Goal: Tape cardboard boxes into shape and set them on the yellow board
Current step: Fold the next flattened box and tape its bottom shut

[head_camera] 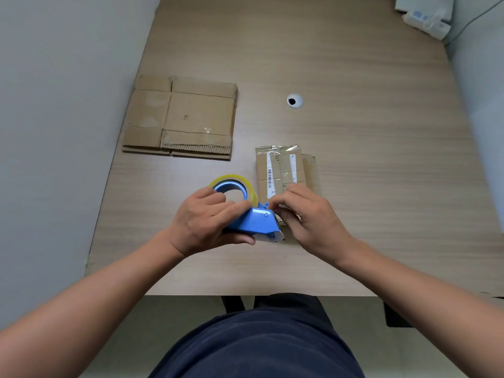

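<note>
Tape-start step: left hand (204,222) has its grip clamped on the dispenser (256,219), the right hand (308,216) grip at its mouth is unclear; next, draw tape for 1 flat box (281,170).

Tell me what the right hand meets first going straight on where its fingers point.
The blue tape dispenser held in the left hand; the right hand points its fingers left at the dispenser's front end, seemingly almost touching.
</note>
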{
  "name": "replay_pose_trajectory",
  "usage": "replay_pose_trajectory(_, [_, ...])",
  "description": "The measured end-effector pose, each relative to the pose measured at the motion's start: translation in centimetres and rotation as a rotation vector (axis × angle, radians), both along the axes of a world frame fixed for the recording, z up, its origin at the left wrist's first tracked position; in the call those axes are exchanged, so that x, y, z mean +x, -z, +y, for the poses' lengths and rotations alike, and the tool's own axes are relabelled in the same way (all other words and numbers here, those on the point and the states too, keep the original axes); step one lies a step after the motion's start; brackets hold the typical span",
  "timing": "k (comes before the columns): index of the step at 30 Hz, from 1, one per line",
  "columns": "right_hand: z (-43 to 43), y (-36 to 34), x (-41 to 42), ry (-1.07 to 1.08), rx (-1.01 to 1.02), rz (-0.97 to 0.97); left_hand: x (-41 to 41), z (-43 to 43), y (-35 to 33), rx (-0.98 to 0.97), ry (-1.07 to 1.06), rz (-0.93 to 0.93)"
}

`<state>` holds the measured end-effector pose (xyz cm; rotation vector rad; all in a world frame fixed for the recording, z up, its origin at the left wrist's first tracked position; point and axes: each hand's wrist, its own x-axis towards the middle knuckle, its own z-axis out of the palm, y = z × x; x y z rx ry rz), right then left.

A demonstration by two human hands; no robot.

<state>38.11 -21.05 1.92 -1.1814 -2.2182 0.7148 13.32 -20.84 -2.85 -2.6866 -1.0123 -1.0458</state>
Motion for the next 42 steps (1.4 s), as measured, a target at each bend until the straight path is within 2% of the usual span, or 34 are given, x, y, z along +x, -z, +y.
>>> replay_pose_trajectory(5, [0.0, 0.3, -0.3, 0.076, -0.112, 0.017, 0.3, -0.2, 0.2, -0.021, -0.061, -0.047])
replay_pose_trajectory(10, [0.9, 0.9, 0.4, -0.086, -0.249, -0.115, 0.3, -0.4, 0.8, -0.021, -0.02, -0.012])
replay_pose_trajectory(18, [0.3, 3.0, 1.3, 0.018, -0.561, -0.037, 1.7, -2.0, 1.7, -0.08, -0.104, 0.023])
replay_pose_trajectory(22, [-0.7, 3.5, 1.5, 0.005, -0.613, -0.123, 2.0, -2.8, 2.3, -0.096, -0.098, 0.05])
replay_pose_trajectory(26, [-1.2, 2.8, 2.0, -0.067, -0.548, -0.162, 2.3, -3.4, 2.3, -0.134, -0.101, 0.024])
replay_pose_trajectory(29, [-0.8, 1.5, 2.0, -0.021, -0.57, -0.046, 2.4, -3.2, 1.4, -0.103, -0.104, -0.029])
replay_pose_trajectory(30, [-0.8, 0.9, 1.9, 0.037, -0.689, 0.076, 2.4, -3.1, 1.1, -0.069, -0.106, -0.035])
replay_pose_trajectory(33, [-0.4, -0.9, 1.5, 0.289, -1.214, 0.612, 2.1, -2.6, 0.5, 0.033, -0.091, -0.024])
replay_pose_trajectory(36, [0.0, -1.2, 1.3, 0.453, -1.393, 0.775, 2.0, -2.1, 0.2, 0.087, -0.07, -0.013])
replay_pose_trajectory(38, [0.1, -1.3, 1.1, 0.463, -1.346, 0.719, 1.9, -2.0, 0.1, 0.112, -0.058, 0.001])
replay_pose_trajectory(42, [0.6, -1.7, 1.1, 0.242, -1.083, 0.257, 1.8, -1.8, 0.1, 0.119, -0.045, 0.023])
